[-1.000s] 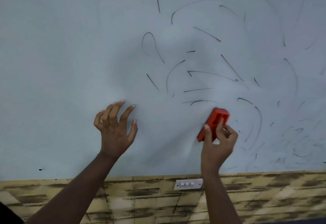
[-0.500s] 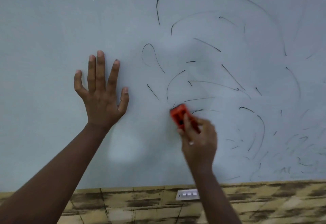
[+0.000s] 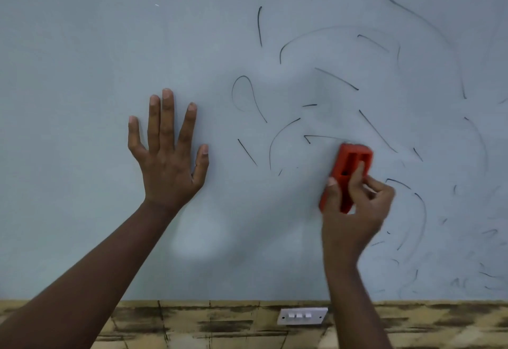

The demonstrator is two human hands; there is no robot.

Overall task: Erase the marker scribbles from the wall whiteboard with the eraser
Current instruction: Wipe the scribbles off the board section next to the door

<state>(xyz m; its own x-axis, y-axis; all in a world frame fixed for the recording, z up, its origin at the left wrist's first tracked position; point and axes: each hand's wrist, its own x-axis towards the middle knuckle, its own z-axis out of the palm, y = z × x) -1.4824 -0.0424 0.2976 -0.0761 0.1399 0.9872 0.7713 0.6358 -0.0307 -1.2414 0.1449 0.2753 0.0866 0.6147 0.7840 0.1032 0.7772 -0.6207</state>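
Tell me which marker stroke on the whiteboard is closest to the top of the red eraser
The sideways arrowhead-shaped stroke; its long line runs right up to the red eraser held by the right hand. The other strokes sit clearly apart.

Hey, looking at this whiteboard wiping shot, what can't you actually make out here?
- Head view: the eraser's wiping face is turned to the whiteboard, its lower end covered by the right hand.
- The right hand is motion-blurred; finger detail is unclear.
- Scribbles run off the top and right edges.
- Board under the left hand is hidden.
- Switch plate: markings too small to read.
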